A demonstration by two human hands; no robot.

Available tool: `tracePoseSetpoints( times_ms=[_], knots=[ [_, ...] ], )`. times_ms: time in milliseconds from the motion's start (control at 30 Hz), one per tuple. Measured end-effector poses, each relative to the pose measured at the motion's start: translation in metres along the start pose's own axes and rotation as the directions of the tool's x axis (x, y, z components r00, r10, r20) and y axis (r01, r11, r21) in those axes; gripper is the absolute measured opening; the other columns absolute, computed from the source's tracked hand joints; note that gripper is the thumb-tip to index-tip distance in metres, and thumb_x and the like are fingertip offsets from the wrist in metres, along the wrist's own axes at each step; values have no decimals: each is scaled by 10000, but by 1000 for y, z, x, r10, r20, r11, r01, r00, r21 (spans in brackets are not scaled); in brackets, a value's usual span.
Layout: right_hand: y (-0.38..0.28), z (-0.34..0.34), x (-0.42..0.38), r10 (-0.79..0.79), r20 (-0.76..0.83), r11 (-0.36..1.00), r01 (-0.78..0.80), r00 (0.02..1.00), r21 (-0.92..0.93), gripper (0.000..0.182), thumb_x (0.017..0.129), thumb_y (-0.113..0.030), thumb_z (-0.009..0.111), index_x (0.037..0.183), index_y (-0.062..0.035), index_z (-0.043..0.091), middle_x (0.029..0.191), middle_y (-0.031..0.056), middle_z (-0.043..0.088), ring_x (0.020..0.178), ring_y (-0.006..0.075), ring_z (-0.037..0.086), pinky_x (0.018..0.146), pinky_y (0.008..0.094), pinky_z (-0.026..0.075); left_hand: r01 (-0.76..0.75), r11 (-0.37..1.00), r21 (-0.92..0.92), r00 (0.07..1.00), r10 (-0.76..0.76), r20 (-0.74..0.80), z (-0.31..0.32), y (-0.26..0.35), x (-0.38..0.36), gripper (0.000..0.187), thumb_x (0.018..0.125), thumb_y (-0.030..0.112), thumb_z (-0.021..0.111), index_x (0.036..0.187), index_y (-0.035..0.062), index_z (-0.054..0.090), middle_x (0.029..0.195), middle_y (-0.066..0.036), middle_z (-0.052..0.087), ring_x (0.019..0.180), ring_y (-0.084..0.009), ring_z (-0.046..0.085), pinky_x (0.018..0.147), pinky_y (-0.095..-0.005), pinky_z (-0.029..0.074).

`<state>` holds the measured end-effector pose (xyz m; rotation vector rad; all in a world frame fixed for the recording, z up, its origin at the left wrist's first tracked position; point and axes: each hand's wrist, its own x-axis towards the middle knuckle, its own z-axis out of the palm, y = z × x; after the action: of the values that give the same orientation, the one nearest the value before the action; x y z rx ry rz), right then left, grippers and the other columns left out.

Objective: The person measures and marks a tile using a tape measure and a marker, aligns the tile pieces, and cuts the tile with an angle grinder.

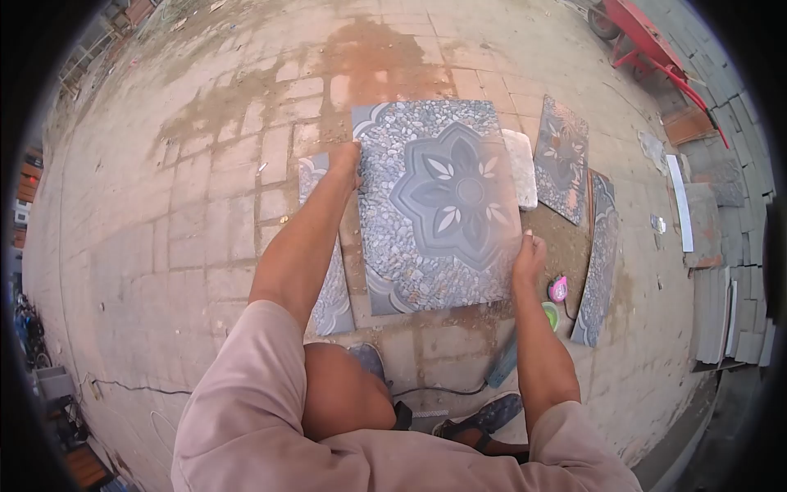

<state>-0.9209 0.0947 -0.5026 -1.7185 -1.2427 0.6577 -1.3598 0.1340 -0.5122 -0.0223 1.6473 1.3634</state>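
A large square tile with a pebble pattern and a grey flower motif is held flat in front of me. My left hand grips its left edge near the upper corner. At the lower right edge, my right hand is closed on the same tile, thumb pointing up. Under and beside its left side lies a narrow cut strip of matching tile. A whitish block shows from beneath the right edge. Near my right hand are a pink tape measure and a round green item.
Two more cut tile pieces, a patterned one and a long strip, lie to the right. A teal tool body with a dark cord rests by my feet. A red wheelbarrow and grey stacks line the right side.
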Motion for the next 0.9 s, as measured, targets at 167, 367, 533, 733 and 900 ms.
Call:
tracePoseSetpoints(
  times_ms=[167,367,533,733,900],
  knots=[
    [23,26,38,6,91,998,0,996,-69,367,1005,-336,613,975,29,585,912,159,626,856,284,581,828,417,475,-25,978,206,999,19,30,9,10,2,679,1010,351,573,1545,-24,386,1566,-263,433,1400,-402,470,1082,-619,392],
    [40,54,50,-43,75,993,51,996,-108,389,1025,-344,577,979,42,579,940,186,613,870,302,579,838,430,470,-106,937,333,993,84,79,-8,9,17,752,996,428,579,1539,-56,387,1598,-281,392,1431,-420,433,1109,-562,395],
    [40,34,64,-41,194,991,65,980,-115,353,1051,-318,559,1052,35,564,961,150,609,894,245,574,846,388,472,-290,782,552,927,373,-42,-77,7,17,708,935,452,661,1381,-90,567,1502,-288,498,1373,-425,492,1080,-554,434],
    [-29,-13,-28,-271,165,961,277,948,-13,265,1047,-204,569,1134,46,560,980,129,613,881,215,578,832,363,484,168,187,968,937,276,-216,-118,-58,-64,1033,743,660,816,1438,-18,464,1485,-203,418,1421,-371,401,1079,-575,441],
    [-43,-26,-154,-125,516,991,133,847,20,284,1005,-153,628,1229,8,561,994,95,626,867,177,590,788,328,504,138,190,972,935,300,-192,-117,-77,-68,1106,678,604,872,1464,-1,381,1442,-225,411,1396,-412,400,1096,-563,422]
  ],
)
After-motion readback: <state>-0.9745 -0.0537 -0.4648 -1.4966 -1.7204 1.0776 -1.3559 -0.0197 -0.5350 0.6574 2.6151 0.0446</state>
